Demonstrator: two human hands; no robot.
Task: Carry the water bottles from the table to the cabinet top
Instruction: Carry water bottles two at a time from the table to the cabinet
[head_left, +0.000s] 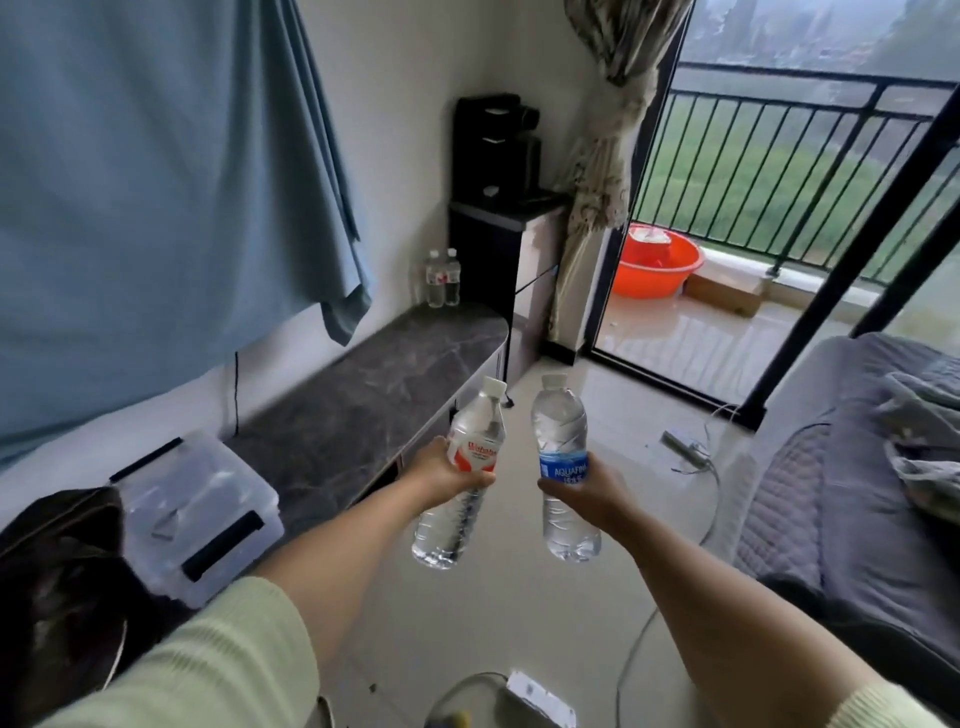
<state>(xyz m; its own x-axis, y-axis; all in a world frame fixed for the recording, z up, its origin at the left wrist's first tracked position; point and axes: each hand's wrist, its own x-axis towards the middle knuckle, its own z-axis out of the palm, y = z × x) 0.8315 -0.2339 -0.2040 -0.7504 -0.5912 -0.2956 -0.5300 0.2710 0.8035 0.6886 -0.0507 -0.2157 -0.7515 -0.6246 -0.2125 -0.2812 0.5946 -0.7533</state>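
Dark cabinet top (363, 384) lying at 10 o'clock, left hand (447, 475) is clamping red-label bottle (465, 478), right hand (587, 491) blue-label bottle (563, 467); transport step, next calling for upright placement there.

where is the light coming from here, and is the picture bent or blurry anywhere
Head view: daylight enters through the balcony door, leaving a sheen on the floor tiles; wide-angle lens bows the door frame and railing; the two far bottles on the cabinet top look soft, the held ones sharper.

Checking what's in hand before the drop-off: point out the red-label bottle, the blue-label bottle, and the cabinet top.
red-label bottle (475, 453): head view, on its label.
blue-label bottle (563, 470): head view, on its label.
cabinet top (363, 395): head view, bare dark marbled surface.
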